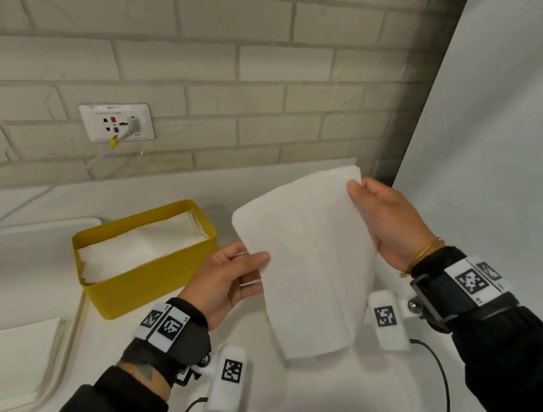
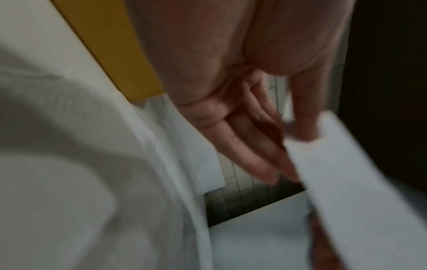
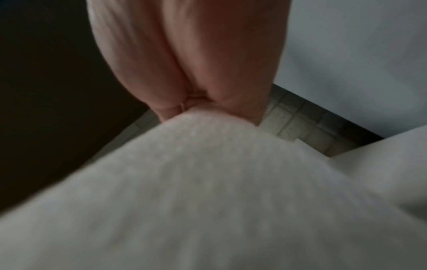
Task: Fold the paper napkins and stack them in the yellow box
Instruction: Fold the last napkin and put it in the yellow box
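Observation:
A white paper napkin (image 1: 311, 259) hangs in the air above the white counter, held between both hands. My left hand (image 1: 238, 276) pinches its left edge, thumb on the near face and fingers behind it. My right hand (image 1: 378, 212) pinches the napkin's upper right corner. The right wrist view is mostly filled by the napkin (image 3: 208, 191), blurred, under my palm. To the left stands the yellow box (image 1: 156, 283) with folded napkins (image 1: 141, 247) stacked inside. In the left wrist view my left hand's fingers (image 2: 249, 151) lie beside the napkin (image 2: 346, 173), with the yellow box (image 2: 110, 45) behind.
A stack of unfolded napkins (image 1: 11, 361) lies on a white tray (image 1: 65, 357) at the left. A wall socket (image 1: 115, 122) with a plugged cable sits on the brick wall behind. A white panel (image 1: 503, 140) closes off the right side.

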### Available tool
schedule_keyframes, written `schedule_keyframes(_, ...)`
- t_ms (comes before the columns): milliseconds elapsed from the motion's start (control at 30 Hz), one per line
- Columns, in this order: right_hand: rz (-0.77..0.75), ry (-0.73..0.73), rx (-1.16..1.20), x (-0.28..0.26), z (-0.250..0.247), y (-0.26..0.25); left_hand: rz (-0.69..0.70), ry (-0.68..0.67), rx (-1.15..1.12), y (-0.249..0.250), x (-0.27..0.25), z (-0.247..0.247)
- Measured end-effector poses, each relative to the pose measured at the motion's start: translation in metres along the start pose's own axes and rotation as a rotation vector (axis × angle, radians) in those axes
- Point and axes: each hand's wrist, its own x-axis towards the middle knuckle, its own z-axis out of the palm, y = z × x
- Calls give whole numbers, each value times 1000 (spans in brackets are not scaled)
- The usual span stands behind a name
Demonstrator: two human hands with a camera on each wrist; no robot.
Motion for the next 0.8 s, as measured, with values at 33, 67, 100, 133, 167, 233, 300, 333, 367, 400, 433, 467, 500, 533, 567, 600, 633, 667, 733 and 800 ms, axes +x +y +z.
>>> schedule_keyframes(33, 40, 31, -52, 0, -1, 8, -16, 31, -17, -1, -2, -1)
schedule_keyframes(67, 84, 33, -74, -3, -2, 16, -27, 60, -33, -2, -5, -3)
schedule_keyframes(100, 138, -5, -49, -7, -3, 25, -35, 87, -40, -4, -7, -6)
schedule_keyframes(133, 199, -66, -3, -13, -3, 35, -47, 122, -30, -7, -9, -9)
schedule_keyframes(167, 263, -132, 35, -21, -2, 43, -62, 161, -8, -10, -12, -13)
schedule_keyframes(233, 360, -244, 47, -35, -1, 62, -93, 235, 59, -17, -16, -21)
schedule_keyframes(300, 427, -237, -32, -41, 1, 83, -131, 334, 160, -26, -19, -29)
schedule_keyframes(333, 454, -206, -97, -42, 3, 91, -153, 386, 226, -32, -21, -32)
schedule_keyframes(367, 468, -175, -160, -43, 5, 98, -176, 418, 285, -37, -22, -36)
schedule_keyframes(400, 467, -150, -215, -43, 7, 103, -206, 422, 324, -41, -25, -37)
schedule_keyframes(433, 465, -147, -254, -45, 9, 106, -243, 406, 349, -43, -28, -37)
schedule_keyframes(467, 466, -161, -283, -45, 11, 108, -280, 380, 366, -44, -30, -37)
schedule_keyframes(500, 469, -189, -306, -46, 11, 109, -305, 353, 384, -45, -31, -38)
schedule_keyframes(533, 477, -231, -327, -47, 10, 108, -315, 335, 418, -45, -31, -39)
schedule_keyframes(567, 486, -270, -358, -49, 10, 106, -315, 328, 467, -45, -31, -41)
schedule_keyframes(600, 491, -288, -402, -48, 9, 106, -311, 326, 509, -45, -30, -43)
schedule_keyframes(633, 483, -291, -442, -47, 7, 106, -306, 328, 529, -45, -30, -44)
schedule_keyframes(667, 464, -286, -472, -45, 7, 104, -307, 330, 533, -45, -30, -45)
schedule_keyframes(733, 401, -271, -487, -43, 11, 96, -315, 334, 511, -46, -32, -44)
schedule_keyframes(800, 339, -283, -463, -46, 23, 78, -316, 349, 416, -48, -34, -41)
